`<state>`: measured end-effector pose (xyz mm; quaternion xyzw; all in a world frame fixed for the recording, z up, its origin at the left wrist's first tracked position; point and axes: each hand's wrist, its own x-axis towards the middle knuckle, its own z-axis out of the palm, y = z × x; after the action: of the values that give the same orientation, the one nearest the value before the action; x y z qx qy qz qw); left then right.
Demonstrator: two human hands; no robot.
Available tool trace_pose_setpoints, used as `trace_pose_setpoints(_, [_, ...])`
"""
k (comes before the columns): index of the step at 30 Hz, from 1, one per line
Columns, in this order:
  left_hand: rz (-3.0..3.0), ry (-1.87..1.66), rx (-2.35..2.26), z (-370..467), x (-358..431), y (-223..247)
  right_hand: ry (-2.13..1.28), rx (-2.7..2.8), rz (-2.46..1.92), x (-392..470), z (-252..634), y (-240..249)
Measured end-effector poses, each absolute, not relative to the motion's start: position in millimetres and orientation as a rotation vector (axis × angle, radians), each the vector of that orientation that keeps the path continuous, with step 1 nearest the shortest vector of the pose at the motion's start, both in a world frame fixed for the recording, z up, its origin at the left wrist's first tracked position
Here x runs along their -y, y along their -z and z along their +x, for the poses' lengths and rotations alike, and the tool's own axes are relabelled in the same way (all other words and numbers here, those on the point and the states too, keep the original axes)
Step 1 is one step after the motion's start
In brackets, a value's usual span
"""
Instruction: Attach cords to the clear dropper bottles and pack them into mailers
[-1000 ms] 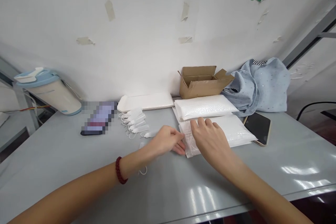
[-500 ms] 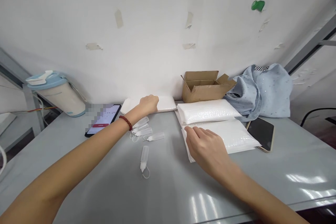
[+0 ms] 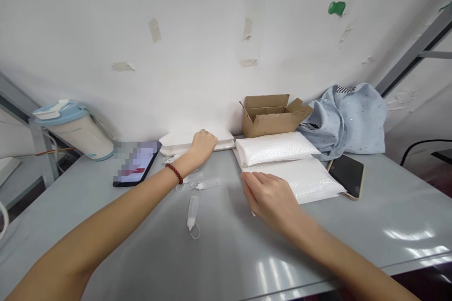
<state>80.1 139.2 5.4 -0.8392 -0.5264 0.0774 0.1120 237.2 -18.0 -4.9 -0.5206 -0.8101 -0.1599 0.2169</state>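
Observation:
At the back of the table my left hand (image 3: pixel 204 145), with a red bead bracelet on its wrist, is closed on a white padded envelope (image 3: pixel 180 139) from a flat stack by the wall. That envelope's left part is raised off the ones beneath. My right hand (image 3: pixel 273 200) is curled over the left end of a filled-looking padded envelope (image 3: pixel 314 178); its fingertips are hidden, so what they pinch cannot be made out. Another plump padded envelope (image 3: pixel 278 147) lies just behind. Between my hands are several small clear dropper bottles, including one nearer bottle (image 3: pixel 192 211) and another bottle (image 3: pixel 208 183).
An open cardboard box (image 3: pixel 271 122) stands against the wall, beside a light blue cloth bag (image 3: pixel 363 120). A dark phone (image 3: pixel 348 176) lies at the right. To the left are a lit phone (image 3: pixel 136 164) and a tilted cream-and-blue tumbler (image 3: pixel 77 131).
My left hand has pulled slightly nearer, and the envelope it grips has lifted at its left side. My right hand stays almost where it was; the view has shifted a little.

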Motion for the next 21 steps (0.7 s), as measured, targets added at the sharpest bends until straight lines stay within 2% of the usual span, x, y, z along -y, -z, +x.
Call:
trace_pose_setpoints(5, [-2.352, -0.066, 1.468, 76, -129, -23, 0.472, 2.159, -1.316, 13, 240, 4])
trace_pose_setpoints(9, [-2.243, 0.068, 1.377, 64, -82, -33, 0.542, 2.098, -1.175, 14, 239, -1])
trace_pose_setpoints(13, [-2.083, 0.477, 0.965, 55, -24, -24, 0.786, 2.147, -1.107, 22, 236, -3])
trace_pose_setpoints(16, [-2.187, 0.673, 0.677, 46, -3, -13, 0.879, 2.178, -1.116, 25, 234, 0])
trace_pose_setpoints(19, [-2.268, 0.816, 0.749, 26, -10, -7, 0.912, 2.204, -1.147, 21, 237, 3])
trace_pose_setpoints(21, [-2.229, 0.928, 1.044, 6, -23, -6, 0.933, 2.211, -1.178, 17, 240, 3])
